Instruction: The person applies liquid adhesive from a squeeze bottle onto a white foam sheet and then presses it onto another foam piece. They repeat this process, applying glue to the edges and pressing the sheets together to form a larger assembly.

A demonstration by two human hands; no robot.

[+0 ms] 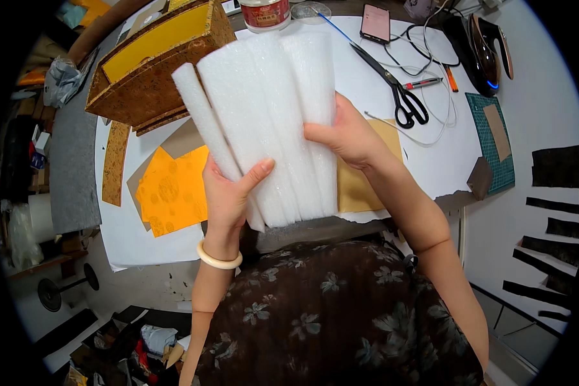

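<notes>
Both my hands hold a folded white foam sheet [270,109] above the paper-covered table [431,161]. The sheet is gathered into several long pleats that fan upward. My left hand [228,193], with a pale bangle at the wrist, grips the lower left of the pleats, thumb across the front. My right hand [347,132] clasps the right edge, thumb on the foam. Under the foam lie an orange patterned square [170,190] and a tan card [360,186].
A brown patterned box with yellow lining [154,61] stands at the back left, a strip of the same material [114,164] beside it. Black scissors [399,93], a phone [375,22], cables, pens, a jar [265,13], and a green cutting mat [492,138] lie farther back and right.
</notes>
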